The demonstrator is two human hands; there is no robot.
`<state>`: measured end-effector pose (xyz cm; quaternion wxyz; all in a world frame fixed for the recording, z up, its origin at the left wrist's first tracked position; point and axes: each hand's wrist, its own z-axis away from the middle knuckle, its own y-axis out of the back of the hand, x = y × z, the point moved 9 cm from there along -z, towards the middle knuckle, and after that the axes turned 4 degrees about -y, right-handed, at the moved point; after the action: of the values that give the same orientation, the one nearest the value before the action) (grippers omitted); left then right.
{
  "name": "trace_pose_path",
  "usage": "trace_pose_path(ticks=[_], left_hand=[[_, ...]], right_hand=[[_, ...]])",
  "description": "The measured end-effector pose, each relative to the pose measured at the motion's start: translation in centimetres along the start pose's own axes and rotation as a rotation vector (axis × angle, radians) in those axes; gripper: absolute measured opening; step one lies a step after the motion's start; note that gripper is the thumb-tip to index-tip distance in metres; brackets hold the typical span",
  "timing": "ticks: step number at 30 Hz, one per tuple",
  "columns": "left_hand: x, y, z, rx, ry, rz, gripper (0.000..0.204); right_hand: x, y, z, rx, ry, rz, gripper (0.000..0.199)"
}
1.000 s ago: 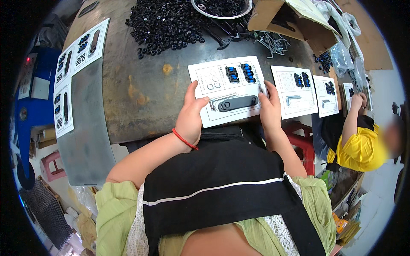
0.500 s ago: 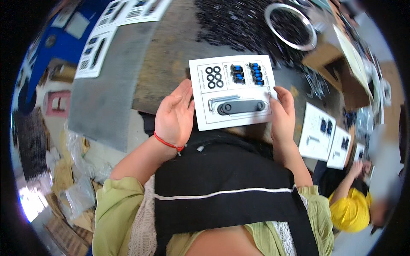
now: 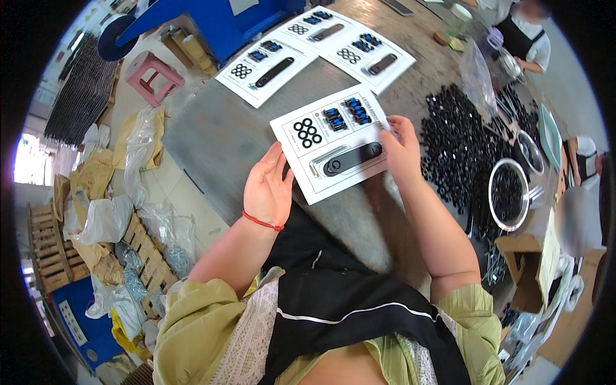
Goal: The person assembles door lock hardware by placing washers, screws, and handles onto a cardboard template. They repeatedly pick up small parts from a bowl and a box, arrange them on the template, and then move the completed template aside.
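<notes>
Between my two hands is a white card (image 3: 307, 173), tilted, its parts lying flat or pictured on its face; I cannot tell which. It shows black rings (image 3: 308, 133), black bolts with blue bands (image 3: 357, 111), thin L-shaped hex keys (image 3: 324, 160) and a long black bar (image 3: 354, 158) with round ends. My left hand (image 3: 268, 189), a red cord round its wrist, bears the card's left edge on fairly straight fingers. My right hand (image 3: 404, 154) grips the right edge, thumb on top and the other fingers partly hidden.
Similar cards (image 3: 266, 70) lie farther back on the grey-topped table (image 3: 205, 141). At right are a heap of small black parts (image 3: 452, 138), a metal bowl (image 3: 509, 192) and a cardboard box (image 3: 523, 256). Plastic bags and a pink stool (image 3: 153, 76) stand left; other people work at far right.
My view has swung to the right, so the table and heap appear turned. The card is still between my hands and now tilts more, its right side higher.
</notes>
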<state>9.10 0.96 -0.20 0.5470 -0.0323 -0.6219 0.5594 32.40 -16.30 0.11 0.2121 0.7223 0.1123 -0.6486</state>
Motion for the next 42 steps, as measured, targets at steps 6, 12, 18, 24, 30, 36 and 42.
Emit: trace_pose_path(ticks=[6, 12, 18, 24, 30, 36, 42], left_hand=[[-0.1, 1.4, -3.0, 0.060, -0.032, 0.097, 0.041], [-2.9, 3.9, -5.1, 0.187, 0.038, 0.100, 0.060], [-1.9, 3.8, -5.1, 0.023, -0.040, -0.546, 0.069], [3.7, -0.6, -4.7, -0.265, -0.318, -1.845, 0.072], [3.0, 1.9, -4.7, -0.246, -0.493, -2.023, 0.075], [1.1, 1.7, -4.9, -0.252, -0.430, -2.024, 0.079], [1.2, 1.6, -4.6, -0.222, -0.444, -2.056, 0.076]], right_hand=[[2.1, -5.0, -7.5, -0.124, 0.100, 0.286, 0.048], [2.3, -7.3, -9.6, -0.270, 0.126, 0.256, 0.039], [1.6, -7.0, -7.6, -0.273, 0.349, 0.569, 0.047], [2.8, -0.8, -0.3, -0.105, 0.353, 0.643, 0.048], [0.3, -3.1, 2.4, -0.198, 0.234, 0.625, 0.049], [-0.2, 0.4, 1.1, -0.078, 0.217, 0.604, 0.031], [-2.5, -3.0, -4.8, -0.137, 0.270, 0.617, 0.016]])
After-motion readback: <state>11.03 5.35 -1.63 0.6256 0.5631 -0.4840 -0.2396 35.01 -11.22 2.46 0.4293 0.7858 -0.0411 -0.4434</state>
